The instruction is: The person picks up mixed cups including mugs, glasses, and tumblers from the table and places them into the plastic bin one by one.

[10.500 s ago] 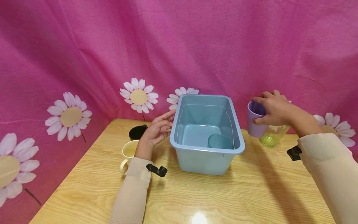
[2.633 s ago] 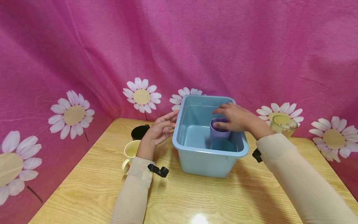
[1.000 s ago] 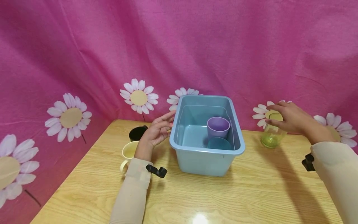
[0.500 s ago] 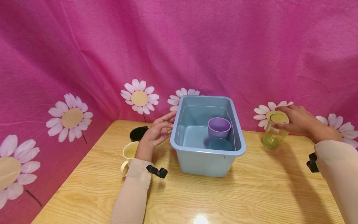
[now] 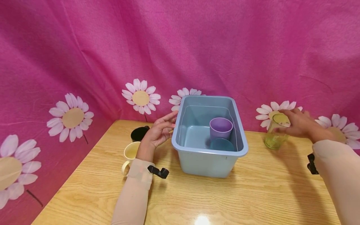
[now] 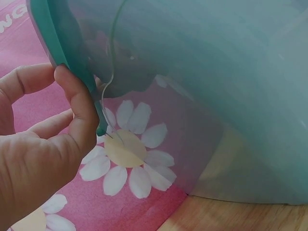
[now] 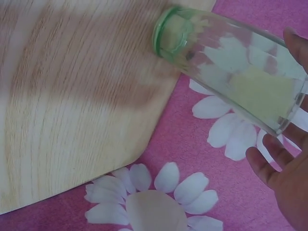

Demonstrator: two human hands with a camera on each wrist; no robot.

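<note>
My left hand [image 5: 159, 131] pinches the left rim of a grey-blue plastic tub [image 5: 206, 164] between thumb and fingers; the left wrist view shows the tub wall [image 6: 231, 96] close up. At the right, my right hand [image 5: 302, 125] has its thumb and fingers around the upper part of a clear yellow-green drinking glass [image 5: 272, 140], which stands upright on the table. The right wrist view shows the glass [image 7: 216, 57] with its green base on the wood. Inside the tub, a purple cup [image 5: 220, 128] stands behind a teal cup [image 5: 222, 145], both at the right side.
A cream mug [image 5: 131, 151] and a black mug [image 5: 137, 134] stand left of the tub, partly behind my left hand. The wooden table [image 5: 174, 200] ends at a pink curtain [image 5: 197, 47] with printed daisies.
The purple cup went from the right side into the tub, where my right hand let go of it. My right hand then moved back right and closed around the glass. The left hand stayed.
</note>
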